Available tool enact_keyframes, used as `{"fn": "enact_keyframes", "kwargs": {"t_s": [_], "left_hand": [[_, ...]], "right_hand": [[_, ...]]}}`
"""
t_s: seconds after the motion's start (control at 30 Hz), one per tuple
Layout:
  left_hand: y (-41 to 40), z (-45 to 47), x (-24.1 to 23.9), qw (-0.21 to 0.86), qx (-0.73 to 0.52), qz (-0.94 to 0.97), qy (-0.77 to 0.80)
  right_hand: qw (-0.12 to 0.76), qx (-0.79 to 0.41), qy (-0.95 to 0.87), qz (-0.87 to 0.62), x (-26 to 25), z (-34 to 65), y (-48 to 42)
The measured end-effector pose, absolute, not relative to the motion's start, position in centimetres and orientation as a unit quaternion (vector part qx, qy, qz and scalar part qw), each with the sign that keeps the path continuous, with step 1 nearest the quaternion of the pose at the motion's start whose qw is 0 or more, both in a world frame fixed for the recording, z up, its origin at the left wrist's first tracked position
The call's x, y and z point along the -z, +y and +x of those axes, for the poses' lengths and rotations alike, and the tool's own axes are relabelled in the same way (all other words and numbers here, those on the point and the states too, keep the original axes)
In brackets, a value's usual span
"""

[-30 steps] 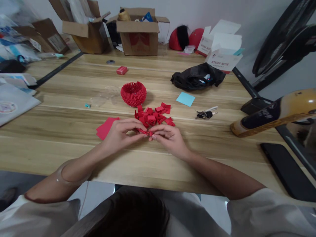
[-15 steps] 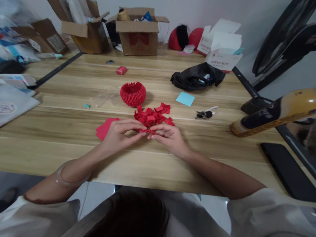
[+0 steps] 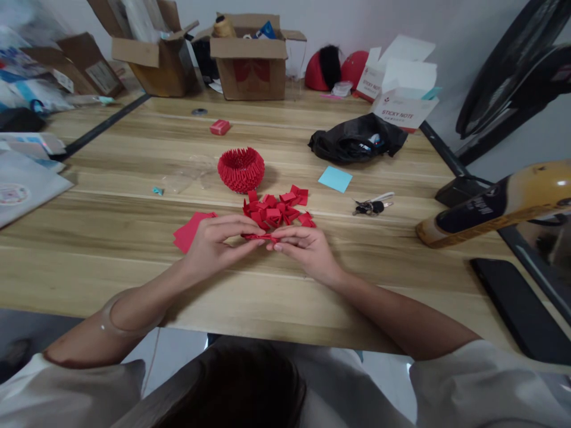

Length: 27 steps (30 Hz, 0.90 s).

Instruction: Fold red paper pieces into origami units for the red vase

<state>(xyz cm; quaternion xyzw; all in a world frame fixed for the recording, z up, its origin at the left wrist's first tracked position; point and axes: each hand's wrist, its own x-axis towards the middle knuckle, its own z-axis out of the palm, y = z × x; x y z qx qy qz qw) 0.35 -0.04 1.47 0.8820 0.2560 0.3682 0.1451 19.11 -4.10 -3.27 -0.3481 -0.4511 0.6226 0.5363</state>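
Between my two hands is a narrow folded piece of red paper (image 3: 263, 237). My left hand (image 3: 223, 238) pinches its left part between thumb and fingers. At its right end, the thumb and fingers of my right hand (image 3: 306, 246) are closed on it. Just beyond my fingertips lies a loose pile of folded red paper pieces (image 3: 272, 209). Behind the pile stands a round red bowl shape (image 3: 241, 170) made of many small folded paper pieces. Flat red paper sheets (image 3: 191, 232) lie left of my left hand, partly covered by it.
A blue paper square (image 3: 335, 179), keys (image 3: 373, 205) and a black plastic bag (image 3: 357, 139) lie to the right. A yellow bottle (image 3: 495, 205) and a black phone (image 3: 521, 306) are at the far right. Open cardboard boxes (image 3: 254, 71) line the wall.
My right fingertips have shifted slightly on the red paper, which now looks like one flatter, straighter strip between my hands. Everything else stays in place.
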Motion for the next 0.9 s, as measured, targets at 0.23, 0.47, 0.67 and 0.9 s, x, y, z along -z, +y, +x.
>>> {"fn": "enact_keyframes", "kwargs": {"t_s": [0.23,0.47,0.67,0.9], "left_hand": [[-0.09,0.29,-1.56,0.14,-0.36,0.888,0.25],[0.03,0.18,-1.62,0.122,-0.353,0.898,0.233],[0.07,-0.04,-1.7,0.128,-0.325,0.91,0.222],[0.27,-0.05,-1.79,0.134,-0.31,0.922,0.189]], "right_hand": [[0.543,-0.623,-0.447,-0.342,3.25,19.07,-4.06],[0.534,-0.64,-0.426,-0.352,3.31,19.05,-4.0],[0.541,-0.659,-0.391,-0.347,3.65,18.86,-3.95],[0.535,-0.682,-0.352,-0.353,3.49,18.66,-4.01]]}}
